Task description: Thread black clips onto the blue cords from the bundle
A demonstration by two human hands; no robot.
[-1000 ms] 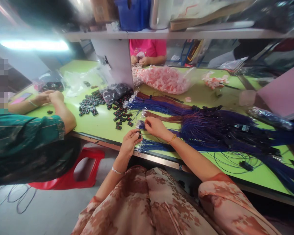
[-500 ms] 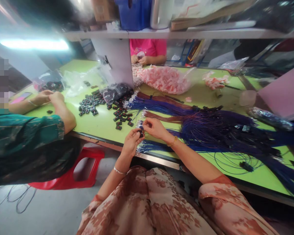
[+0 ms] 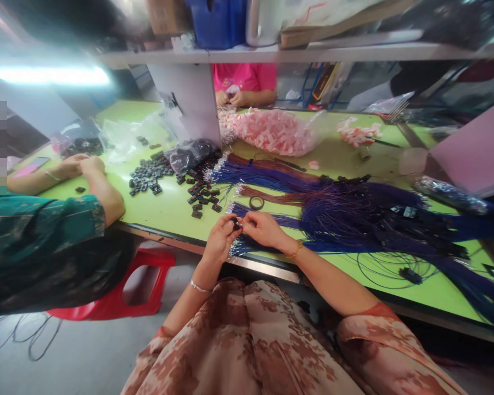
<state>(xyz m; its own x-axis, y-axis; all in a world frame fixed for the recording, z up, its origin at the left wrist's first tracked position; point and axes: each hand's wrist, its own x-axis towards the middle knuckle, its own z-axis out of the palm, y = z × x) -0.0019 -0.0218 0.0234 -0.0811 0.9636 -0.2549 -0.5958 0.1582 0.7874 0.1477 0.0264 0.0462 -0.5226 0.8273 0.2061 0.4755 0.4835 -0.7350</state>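
Observation:
My left hand [image 3: 222, 237] pinches a small black connector housing [image 3: 236, 224] between thumb and fingers, above the table's front edge. Right beside it, my right hand [image 3: 265, 229] is closed, thumb against index finger, on what looks like a thin wire whose end meets the housing. The fingers cover most of that wire. Blue wires [image 3: 288, 220] with silvery terminal ends lie behind and under my right hand. Brown wires [image 3: 267, 196] run just beyond, near a black ring [image 3: 256, 203]. Loose black housings [image 3: 200, 196] are scattered past my left hand.
A co-worker in a green sleeve [image 3: 45, 219] sits left, near a red stool [image 3: 148, 285]. Across the table, a person in pink [image 3: 245, 82] works behind a bag of pink-white pieces [image 3: 275, 131]. A shelf [image 3: 271, 55] spans overhead. Tangled wires [image 3: 346, 214] cover the right side.
My right hand has turned and dropped slightly, its fingers now level with the housing, uncovering the black ring behind. The view has shifted a little. My left hand still holds the housing.

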